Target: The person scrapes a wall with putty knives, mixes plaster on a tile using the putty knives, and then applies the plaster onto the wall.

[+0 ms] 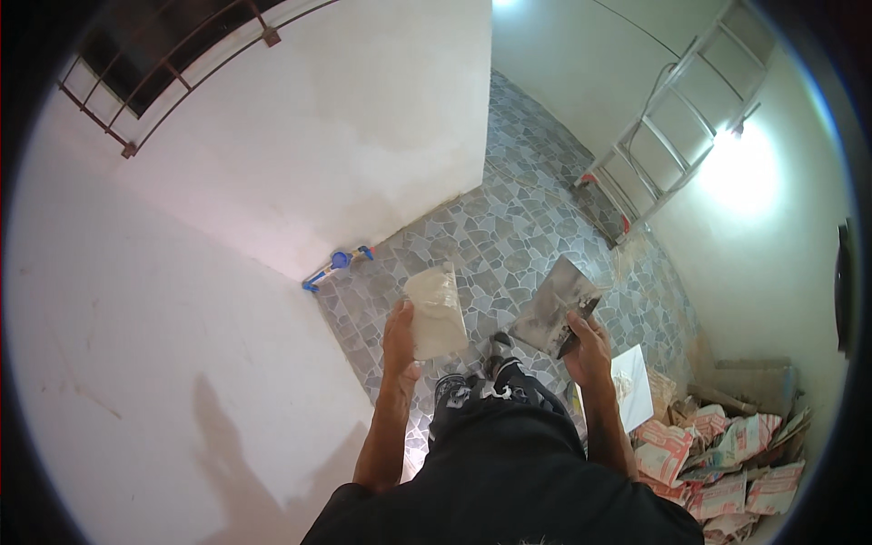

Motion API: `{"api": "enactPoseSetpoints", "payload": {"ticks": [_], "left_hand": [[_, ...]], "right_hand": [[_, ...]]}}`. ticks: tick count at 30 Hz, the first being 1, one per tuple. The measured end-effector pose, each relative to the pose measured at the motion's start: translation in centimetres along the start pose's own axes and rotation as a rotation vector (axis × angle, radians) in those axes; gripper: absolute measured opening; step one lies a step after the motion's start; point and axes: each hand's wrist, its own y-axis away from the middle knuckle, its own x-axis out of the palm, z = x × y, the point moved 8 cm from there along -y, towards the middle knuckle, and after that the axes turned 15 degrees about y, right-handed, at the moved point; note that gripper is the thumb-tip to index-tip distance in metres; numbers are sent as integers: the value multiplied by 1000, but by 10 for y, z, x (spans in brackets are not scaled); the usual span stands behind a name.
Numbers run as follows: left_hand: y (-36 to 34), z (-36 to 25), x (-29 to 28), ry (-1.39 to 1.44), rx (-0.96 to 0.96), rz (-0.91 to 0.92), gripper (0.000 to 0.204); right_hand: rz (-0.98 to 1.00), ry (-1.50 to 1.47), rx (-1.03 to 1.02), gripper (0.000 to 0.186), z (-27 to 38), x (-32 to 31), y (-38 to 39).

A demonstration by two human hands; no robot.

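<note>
While left fingers (404, 311) hold a cream-smeared board (438, 313) | right fingers (577, 322), partly curled, clasp a dark plate (550, 309)

Head view: we look from above, head-worn | facing: steeply down past our black shirt (509, 463) to the tiled floor (490, 238) | near: our left hand (398, 341) and right hand (592, 350), just below mid-frame | farther: ladder (673, 94), upper right | lens: wide fisheye, edges curving

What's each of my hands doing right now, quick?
Left hand: holding a flat, rectangular cream-coloured board by its left edge.
Right hand: holding a flat, rectangular dark-grey plate with pale smears.
</note>
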Motion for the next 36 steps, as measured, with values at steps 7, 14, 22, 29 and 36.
{"api": "enactPoseSetpoints", "payload": {"ticks": [7, 14, 22, 29, 36], "left_hand": [[-56, -21, 30, -45, 30, 1, 41], [-154, -57, 47, -150, 4, -47, 49], [-220, -89, 122, -215, -99, 69, 42], [-268, -82, 140, -189, -166, 117, 42], [-326, -89, 151, -156, -274, 230, 42]], "right_hand": [[22, 48, 19, 32, 2, 10, -80], [-19, 1023, -212, 22, 55, 38, -193], [417, 1364, -1083, 36, 149, 150, -245], [699, 1522, -1307, 31, 148, 191, -268], [699, 1633, -1311, 34, 148, 216, -312]]}}
